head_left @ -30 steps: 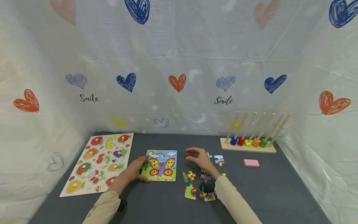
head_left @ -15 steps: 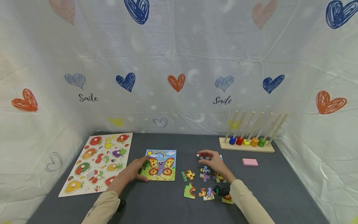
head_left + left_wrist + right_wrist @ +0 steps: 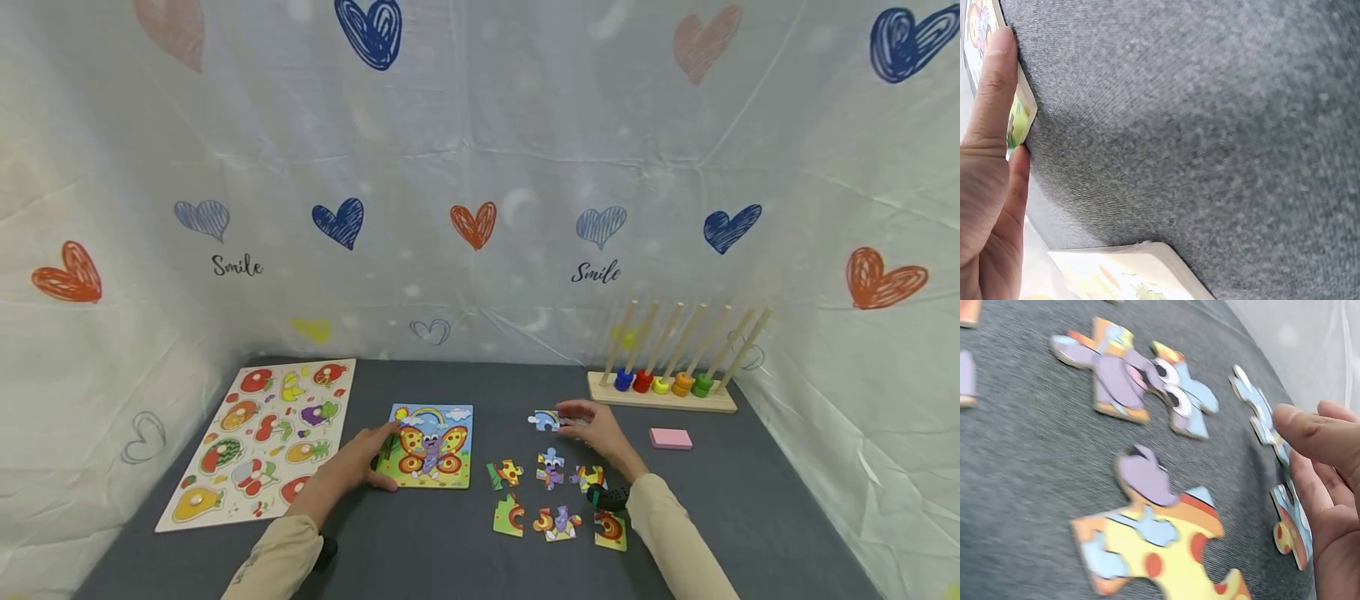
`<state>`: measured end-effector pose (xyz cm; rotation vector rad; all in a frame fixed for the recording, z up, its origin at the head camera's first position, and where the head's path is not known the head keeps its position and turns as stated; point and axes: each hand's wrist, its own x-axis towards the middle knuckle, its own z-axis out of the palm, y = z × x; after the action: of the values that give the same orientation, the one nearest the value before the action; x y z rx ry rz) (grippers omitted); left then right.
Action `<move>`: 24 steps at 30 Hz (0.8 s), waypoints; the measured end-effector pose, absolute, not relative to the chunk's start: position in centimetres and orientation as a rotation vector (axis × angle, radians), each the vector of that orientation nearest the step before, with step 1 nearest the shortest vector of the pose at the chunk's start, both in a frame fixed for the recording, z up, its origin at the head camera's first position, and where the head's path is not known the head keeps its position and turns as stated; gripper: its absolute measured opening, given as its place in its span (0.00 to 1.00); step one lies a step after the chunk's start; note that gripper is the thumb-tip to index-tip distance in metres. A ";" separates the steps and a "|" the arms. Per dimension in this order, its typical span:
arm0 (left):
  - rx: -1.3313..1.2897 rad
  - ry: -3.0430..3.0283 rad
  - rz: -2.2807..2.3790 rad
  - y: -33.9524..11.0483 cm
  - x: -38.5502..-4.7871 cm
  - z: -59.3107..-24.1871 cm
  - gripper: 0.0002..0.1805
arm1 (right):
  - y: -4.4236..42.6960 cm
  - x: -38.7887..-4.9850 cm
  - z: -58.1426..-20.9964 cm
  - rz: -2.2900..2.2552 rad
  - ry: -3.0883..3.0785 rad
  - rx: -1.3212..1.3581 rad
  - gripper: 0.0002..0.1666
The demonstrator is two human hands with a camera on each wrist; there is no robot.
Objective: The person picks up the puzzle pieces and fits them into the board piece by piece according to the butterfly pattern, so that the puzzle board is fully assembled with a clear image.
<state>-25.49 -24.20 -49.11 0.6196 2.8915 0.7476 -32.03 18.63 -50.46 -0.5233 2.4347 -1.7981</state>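
Observation:
My left hand (image 3: 360, 458) rests at the left edge of a square butterfly puzzle picture (image 3: 442, 454). In the left wrist view its straight thumb (image 3: 999, 87) lies along the picture's edge, and a finger touches near the corner. My right hand (image 3: 596, 427) hovers at the back of the loose jigsaw pieces, its thumb and fingers apart. Just beside its fingertips lies a rainbow jigsaw piece (image 3: 544, 420); whether they touch is unclear. Another sky-blue jigsaw piece (image 3: 1294, 528) lies below the fingers in the right wrist view, mostly hidden from the head view.
Several jigsaw pieces lie in rows nearer the front, including a butterfly-face piece (image 3: 551, 468) and a wing piece (image 3: 611, 531). A fruit board (image 3: 251, 492) is at left. A wooden peg stand with coloured rings (image 3: 660, 402) and a pink block (image 3: 671, 438) are at right.
My right hand has moved to the right across the back row, uncovering the rainbow piece and the front pieces. My left hand stays at the butterfly picture.

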 end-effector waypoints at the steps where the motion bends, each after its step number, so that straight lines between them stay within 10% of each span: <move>1: 0.622 2.891 0.746 -24.2 -25.5 -49.1 0.48 | 18.8 -32.1 -50.4 -1.797 2.435 -0.514 0.24; 24: 0.653 2.912 0.671 -23.4 -24.9 -47.7 0.48 | 18.3 -34.1 -49.3 -1.300 2.656 -0.455 0.22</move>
<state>-24.85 -23.35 -47.75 0.6526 2.9121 0.6710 -34.12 18.29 -49.26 -0.4549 2.6562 -1.3005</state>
